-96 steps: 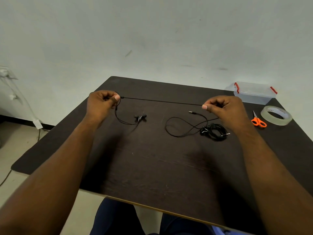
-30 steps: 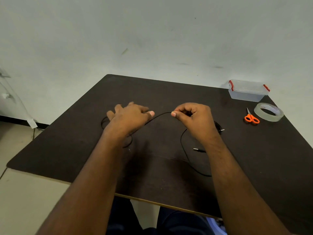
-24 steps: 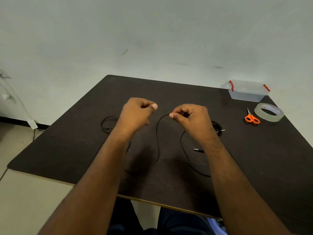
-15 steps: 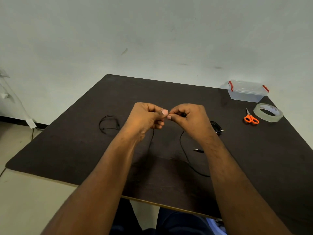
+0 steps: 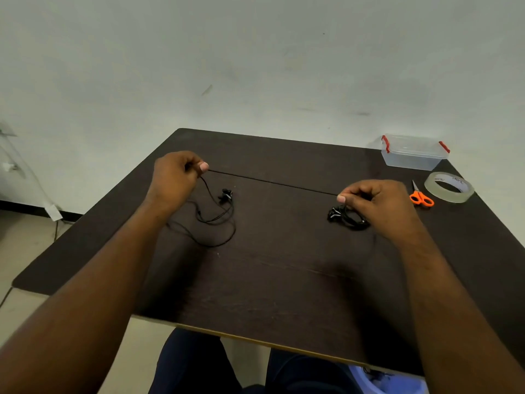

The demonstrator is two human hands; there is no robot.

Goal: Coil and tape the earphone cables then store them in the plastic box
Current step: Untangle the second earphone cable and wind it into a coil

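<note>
Dark wooden table [image 5: 270, 280] against pale wall. Left hand [image 5: 174, 177] and right hand [image 5: 377, 204] pinch earphone cable [image 5: 272, 182] taut between them; plastic box [image 5: 413, 152] at far right corner.

Soft, even indoor light fills the scene, moderately bright, with no harsh glare. The pale wall [image 5: 255, 52] looks flat and slightly grey-green. The dark table [image 5: 284, 280] carries broad, blurry shadows under both forearms, falling towards the near edge, which suggests light from above and somewhat ahead. A faint sheen shows on the tabletop between those shadows. The clear tape roll [image 5: 449, 186] at the far right catches a mild highlight. Wide-angle distortion bends the table edges and stretches the forearms at the near corners. Detail is soft overall, with slight smearing on the thin black cable [image 5: 272, 182].
</note>
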